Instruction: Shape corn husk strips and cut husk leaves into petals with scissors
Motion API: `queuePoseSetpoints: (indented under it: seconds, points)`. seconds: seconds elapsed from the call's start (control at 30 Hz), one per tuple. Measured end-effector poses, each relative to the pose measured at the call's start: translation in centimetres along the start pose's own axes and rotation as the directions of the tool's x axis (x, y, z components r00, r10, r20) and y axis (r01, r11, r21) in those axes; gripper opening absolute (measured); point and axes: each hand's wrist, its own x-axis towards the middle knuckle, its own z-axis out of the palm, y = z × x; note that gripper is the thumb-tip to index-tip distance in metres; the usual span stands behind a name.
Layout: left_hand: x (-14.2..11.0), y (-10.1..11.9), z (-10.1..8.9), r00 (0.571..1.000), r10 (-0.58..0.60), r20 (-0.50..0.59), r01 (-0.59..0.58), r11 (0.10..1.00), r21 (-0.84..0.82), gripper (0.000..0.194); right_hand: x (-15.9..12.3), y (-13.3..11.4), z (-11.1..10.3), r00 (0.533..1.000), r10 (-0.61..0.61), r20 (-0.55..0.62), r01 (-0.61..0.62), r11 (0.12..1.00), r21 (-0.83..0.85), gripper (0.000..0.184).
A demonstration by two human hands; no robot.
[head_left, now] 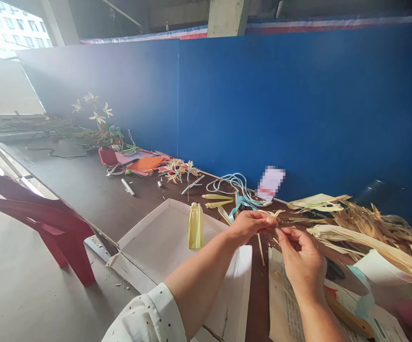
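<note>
My left hand [250, 223] is closed in a pinch on a small pale straw-coloured piece made of dried leaf strips [273, 213], its thin stem [260, 249] hanging down. My right hand [302, 259] is closed too, its fingertips meeting the same piece just right of the left hand's fingers. Both hands hover above a dark brown table [95, 190], between a shallow white cardboard tray [156, 242] and a printed paper sheet [284, 304]. A folded yellow leaf strip [195, 226] lies on the tray.
A heap of dried husk leaves [369, 228] lies at the right. Light blue cords [234, 185], finished straw flowers [177, 168], orange paper [145, 164] and a white marker [128, 186] sit farther along the table. A blue partition [298, 104] backs it; a red plastic chair [45, 218] stands left.
</note>
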Motion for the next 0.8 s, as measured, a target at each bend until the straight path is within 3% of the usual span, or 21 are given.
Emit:
queuePoseSetpoints:
  seconds: [0.33, 0.8]
  points:
    - [-0.06, 0.2, 0.07, 0.999, -0.043, -0.01, 0.043, 0.999, 0.005, 0.052, -0.14, -0.6, -0.2, 0.998, -0.05, -0.026, 0.048, 0.996, -0.073, 0.042]
    - [-0.15, 0.22, 0.09, 0.998, -0.026, -0.05, 0.025, 1.0, -0.008, 0.053, 0.0, -0.74, -0.1, 1.0, -0.016, 0.009, 0.017, 0.994, -0.104, 0.039]
